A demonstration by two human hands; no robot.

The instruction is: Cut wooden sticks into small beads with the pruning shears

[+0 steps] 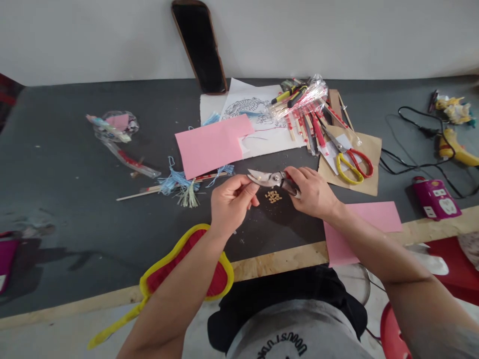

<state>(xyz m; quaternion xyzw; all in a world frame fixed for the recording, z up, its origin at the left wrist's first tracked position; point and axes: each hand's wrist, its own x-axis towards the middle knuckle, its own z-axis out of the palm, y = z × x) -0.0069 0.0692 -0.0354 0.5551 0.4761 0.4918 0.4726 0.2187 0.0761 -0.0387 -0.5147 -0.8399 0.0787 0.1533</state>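
Note:
My right hand (314, 193) is wrapped round the handles of a pair of pruning shears (266, 177), whose metal blades point left. Thumb and fingers of my left hand (232, 198) are pinched together right at the blade tips. A tiny pale bit shows between the blades; what my left fingers hold is too small and hidden to name. Below the shears, a small heap of short tan pieces (273, 196) lies on the dark table (277, 232).
Farther back are pink paper (209, 144), a dragon drawing (245, 107), sticks in plastic (305, 114), scissors (350, 159) and a leaning phone (200, 45). Blue tassels (174, 180) lie left. A yellow-edged red fan (179, 254) sits under my left arm, pink paper (374, 217) under my right.

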